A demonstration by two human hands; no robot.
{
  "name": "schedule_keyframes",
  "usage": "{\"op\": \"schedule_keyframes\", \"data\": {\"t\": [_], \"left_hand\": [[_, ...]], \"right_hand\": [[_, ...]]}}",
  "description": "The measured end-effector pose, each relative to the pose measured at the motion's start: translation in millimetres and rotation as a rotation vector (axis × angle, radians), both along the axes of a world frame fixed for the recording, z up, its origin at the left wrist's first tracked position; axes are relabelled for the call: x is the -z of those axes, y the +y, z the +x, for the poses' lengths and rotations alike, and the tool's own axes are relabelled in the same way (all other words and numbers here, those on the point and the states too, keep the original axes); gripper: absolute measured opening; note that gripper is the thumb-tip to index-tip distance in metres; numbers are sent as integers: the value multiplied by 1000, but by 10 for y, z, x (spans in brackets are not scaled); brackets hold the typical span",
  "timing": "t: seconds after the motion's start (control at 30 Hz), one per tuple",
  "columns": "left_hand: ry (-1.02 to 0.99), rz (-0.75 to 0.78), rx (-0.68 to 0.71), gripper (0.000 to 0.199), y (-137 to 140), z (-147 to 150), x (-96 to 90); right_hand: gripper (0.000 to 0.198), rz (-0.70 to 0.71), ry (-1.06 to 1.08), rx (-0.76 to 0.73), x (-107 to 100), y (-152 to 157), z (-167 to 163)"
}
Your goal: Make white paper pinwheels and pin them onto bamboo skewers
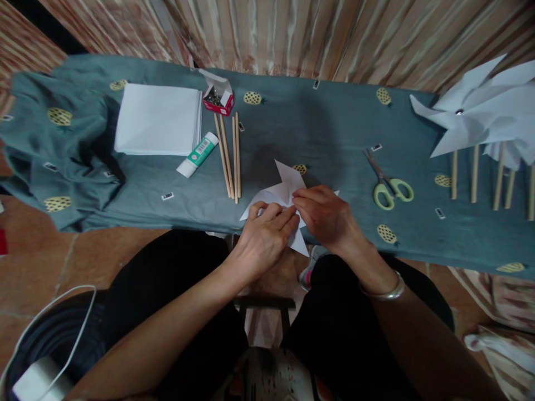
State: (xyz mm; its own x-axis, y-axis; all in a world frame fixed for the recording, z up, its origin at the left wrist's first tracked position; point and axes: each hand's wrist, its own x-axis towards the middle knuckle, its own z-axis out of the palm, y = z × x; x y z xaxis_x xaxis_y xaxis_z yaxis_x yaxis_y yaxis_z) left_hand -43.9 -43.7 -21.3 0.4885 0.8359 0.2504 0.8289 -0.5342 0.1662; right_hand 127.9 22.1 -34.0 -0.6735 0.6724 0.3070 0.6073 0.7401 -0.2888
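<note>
A white paper pinwheel (288, 184) lies at the table's front edge, partly covered by my hands. My left hand (267, 231) is closed over its near left side, fingers bent and pressing the paper. With fingers pinched together, my right hand (324, 214) grips the pinwheel close to its centre; whether a small pin is in that pinch is hidden. To the left are several thin wooden sticks (225, 159), a glue stick (198, 155) and an open red box (218, 96) of small metal pins. Scissors (387, 186) with green handles lie to the right.
A stack of white paper (159, 120) sits at the left on the green tablecloth (343, 139). Finished pinwheels (460, 111) on sticks are gathered at the far right. Bunched cloth (71, 133) covers the left end, and a pleated curtain (292, 39) hangs behind.
</note>
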Motion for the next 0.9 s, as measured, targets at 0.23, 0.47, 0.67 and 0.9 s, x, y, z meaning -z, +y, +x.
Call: {"op": "schedule_keyframes", "data": {"t": [0.23,0.47,0.67,0.9], "left_hand": [[10,-6,-7,28,-13,4,1],[-3,11,-2,29,-12,-3,1],[5,-10,0,29,-14,0,-17],[-22,14,2,29,-12,-5,-8]], "right_hand": [[23,22,49,-1,25,-19,17],[22,25,22,41,29,-1,9],[23,10,4,46,27,2,12],[22,8,-12,33,47,24,31]]}}
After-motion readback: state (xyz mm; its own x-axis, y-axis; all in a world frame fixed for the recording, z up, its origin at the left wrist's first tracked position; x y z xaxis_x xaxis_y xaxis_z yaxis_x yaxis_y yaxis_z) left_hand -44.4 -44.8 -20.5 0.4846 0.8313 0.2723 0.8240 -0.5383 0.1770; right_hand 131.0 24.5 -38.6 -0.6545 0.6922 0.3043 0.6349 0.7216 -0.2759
